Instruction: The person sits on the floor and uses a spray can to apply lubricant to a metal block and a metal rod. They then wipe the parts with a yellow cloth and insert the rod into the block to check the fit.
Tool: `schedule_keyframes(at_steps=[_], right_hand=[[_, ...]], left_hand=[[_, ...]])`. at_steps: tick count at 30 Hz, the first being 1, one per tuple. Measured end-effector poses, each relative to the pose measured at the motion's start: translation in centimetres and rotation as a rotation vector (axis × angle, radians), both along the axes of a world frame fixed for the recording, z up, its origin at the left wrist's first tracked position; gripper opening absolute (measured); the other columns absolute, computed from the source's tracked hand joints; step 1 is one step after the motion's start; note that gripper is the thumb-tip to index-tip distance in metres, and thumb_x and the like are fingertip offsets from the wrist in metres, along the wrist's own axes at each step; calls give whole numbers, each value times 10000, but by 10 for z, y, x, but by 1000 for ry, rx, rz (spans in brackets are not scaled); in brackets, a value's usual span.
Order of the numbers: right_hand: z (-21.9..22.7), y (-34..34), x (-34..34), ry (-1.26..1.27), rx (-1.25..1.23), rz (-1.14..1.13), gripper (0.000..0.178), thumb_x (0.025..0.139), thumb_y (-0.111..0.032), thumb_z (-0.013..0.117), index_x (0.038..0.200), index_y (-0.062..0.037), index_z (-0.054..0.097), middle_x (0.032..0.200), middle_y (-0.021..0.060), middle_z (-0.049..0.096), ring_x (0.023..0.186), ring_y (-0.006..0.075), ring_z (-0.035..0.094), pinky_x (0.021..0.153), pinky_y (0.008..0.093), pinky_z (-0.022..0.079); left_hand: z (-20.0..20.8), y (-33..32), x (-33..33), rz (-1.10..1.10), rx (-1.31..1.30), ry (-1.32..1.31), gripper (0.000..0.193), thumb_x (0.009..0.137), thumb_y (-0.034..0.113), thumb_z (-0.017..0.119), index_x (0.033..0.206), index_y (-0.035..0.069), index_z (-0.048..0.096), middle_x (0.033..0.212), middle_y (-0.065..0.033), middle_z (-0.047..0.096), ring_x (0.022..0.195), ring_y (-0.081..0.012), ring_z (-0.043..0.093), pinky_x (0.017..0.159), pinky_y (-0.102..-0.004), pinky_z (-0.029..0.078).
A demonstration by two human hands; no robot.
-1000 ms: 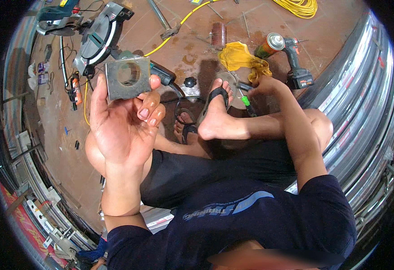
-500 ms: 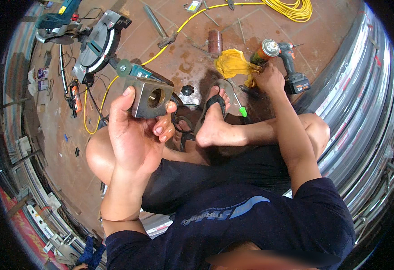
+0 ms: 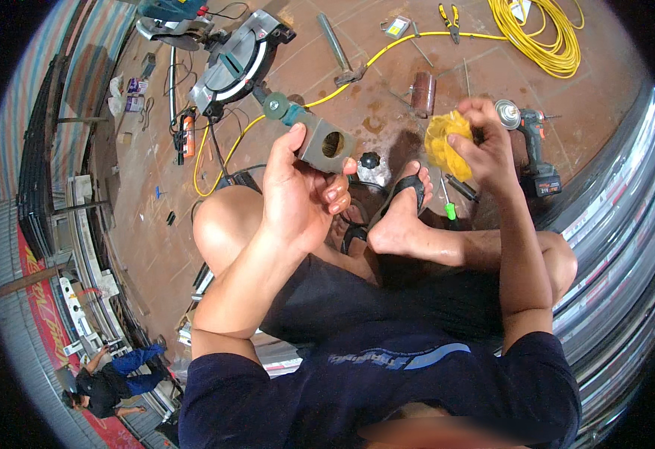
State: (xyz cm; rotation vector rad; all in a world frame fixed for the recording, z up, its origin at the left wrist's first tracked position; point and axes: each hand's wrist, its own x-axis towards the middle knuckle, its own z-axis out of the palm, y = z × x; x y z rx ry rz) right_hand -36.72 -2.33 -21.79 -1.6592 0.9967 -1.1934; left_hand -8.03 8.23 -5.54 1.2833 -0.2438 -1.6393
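On a tiled workshop floor strewn with tools, I held a metal block (image 3: 313, 142) pinched between the thumb and fingers of my left hand (image 3: 297, 198); it sat at 1 o'clock from that palm, raised off the tiles. Its round hole faced up toward me, and its upper edge ran from 10 to 4 o'clock; I could not tell which axis was longest. My right hand (image 3: 486, 146) was closed on a bunched yellow cloth (image 3: 446, 142), which lay at 3 o'clock from the block and well apart from it. My left thumb covered a bit of the block's upper left edge, and a fingertip pressed the lower right corner, leaving the hole uncovered.

Below, between my hands, a black knob (image 3: 369, 160) rested near my sandalled foot (image 3: 406, 213). Behind the block, at 10 o'clock, showed a grinder (image 3: 275, 105), with a chop saw (image 3: 230, 67) farther along the same line. From my right hand, a spray can (image 3: 507, 114) stood at 1 o'clock, a cordless drill (image 3: 535, 146) at 3, a green-handled screwdriver (image 3: 449, 211) at 7 and a rusty cylinder (image 3: 422, 95) at 10.
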Motion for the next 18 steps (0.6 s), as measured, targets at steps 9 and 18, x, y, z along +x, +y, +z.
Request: schedule_keyframes(at_steps=[9, 18], right_hand=[[48, 34, 34, -327, 76, 234, 372, 1103, -258, 732, 1367, -18, 627, 1311, 113, 683, 1155, 218, 677, 1023, 367, 561], [9, 55, 65, 132, -391, 119, 488, 996, -65, 786, 1455, 5, 635, 1519, 219, 548, 1425, 396, 543, 1230, 500, 420]], left_hand=[[-51, -15, -37, 43, -142, -213, 336, 1119, 420, 591, 1233, 138, 734, 1040, -37, 741, 895, -218, 676, 849, -424, 580], [-62, -10, -61, 65, 21, -615, 796, 1010, 583, 662, 1269, -168, 694, 1319, -376, 712, 1254, -485, 705, 1082, -515, 541]])
